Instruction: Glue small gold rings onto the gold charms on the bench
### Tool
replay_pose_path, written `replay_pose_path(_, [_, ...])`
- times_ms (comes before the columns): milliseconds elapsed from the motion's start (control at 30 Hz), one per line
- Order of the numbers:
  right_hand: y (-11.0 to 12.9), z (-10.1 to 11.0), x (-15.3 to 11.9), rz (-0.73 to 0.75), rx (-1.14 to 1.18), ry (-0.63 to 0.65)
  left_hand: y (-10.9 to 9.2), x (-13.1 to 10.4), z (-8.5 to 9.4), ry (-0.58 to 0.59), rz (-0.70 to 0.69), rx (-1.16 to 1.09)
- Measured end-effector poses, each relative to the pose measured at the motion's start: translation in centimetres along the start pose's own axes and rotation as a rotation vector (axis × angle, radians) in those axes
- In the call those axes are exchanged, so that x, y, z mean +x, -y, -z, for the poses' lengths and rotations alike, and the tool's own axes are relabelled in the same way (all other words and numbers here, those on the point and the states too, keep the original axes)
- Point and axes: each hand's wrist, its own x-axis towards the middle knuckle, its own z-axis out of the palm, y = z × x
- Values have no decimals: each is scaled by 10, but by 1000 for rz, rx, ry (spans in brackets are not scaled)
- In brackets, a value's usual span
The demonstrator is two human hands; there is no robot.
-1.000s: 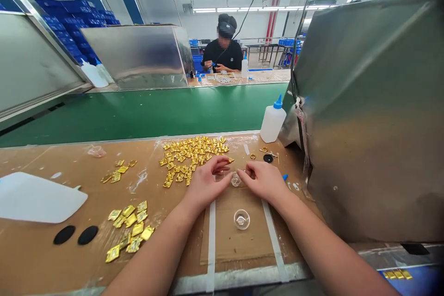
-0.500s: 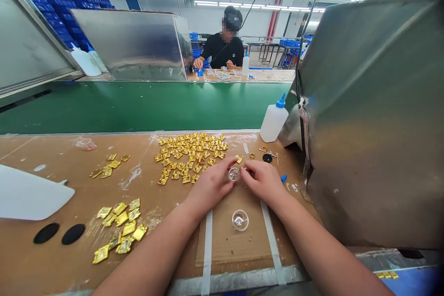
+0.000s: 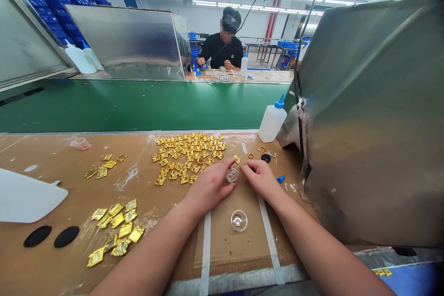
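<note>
My left hand (image 3: 212, 186) grips a small clear round cup (image 3: 232, 175) between thumb and fingers, just above the cardboard. At the cup's right rim, my right hand (image 3: 261, 177) is closed in a pinch; whatever is between its fingertips is too small to make out. Below both hands, a second clear cup (image 3: 239, 220) stands on a cardboard piece (image 3: 243, 252) edged by two strips of tape. Just beyond my fingertips lies a single gold piece (image 3: 237, 159). A large group of gold square pieces (image 3: 189, 152) spreads to the left of it.
More gold pieces (image 3: 118, 226) lie at left, near two black discs (image 3: 66, 237) and a white bottle (image 3: 31, 196). A blue-capped bottle (image 3: 272, 122) stands at back right, beside a metal panel (image 3: 374, 125). Beyond the green belt (image 3: 145, 106), a person (image 3: 225, 48) sits working.
The view has shifted slightly. My right fingertips stay at the cup's rim, and the cup in my left hand looks slightly turned. The person opposite has moved a hand.
</note>
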Motion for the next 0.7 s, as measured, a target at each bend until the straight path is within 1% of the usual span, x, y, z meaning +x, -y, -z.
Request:
replay_pose_path(67, [-1, 1, 2, -34, 74, -48, -2, 0, 3, -64, 9, 7])
replay_pose_path(167, [1, 3, 3, -78, 153, -87, -7, 0, 8, -236, 86, -40])
replay_pose_path(233, [2, 4, 2, -87, 187, -99, -10, 1, 11, -326, 177, -179])
replay_pose_path(300, [2, 4, 1, -87, 207, -99, -10, 3, 12, -382, 267, -366])
replay_pose_path(367, [2, 4, 1, -86, 214, -96, -9, 6, 12, -416, 341, -530])
replay_pose_path(433, [1, 3, 1, -83, 211, -98, -6, 8, 12, -425, 397, -643])
replay_pose_path(633, [2, 4, 1, -80, 222, -105, -5, 10, 13, -420, 445, -748])
replay_pose_path(700, [3, 5, 1, -80, 230, -112, -6, 9, 13, -393, 451, -767])
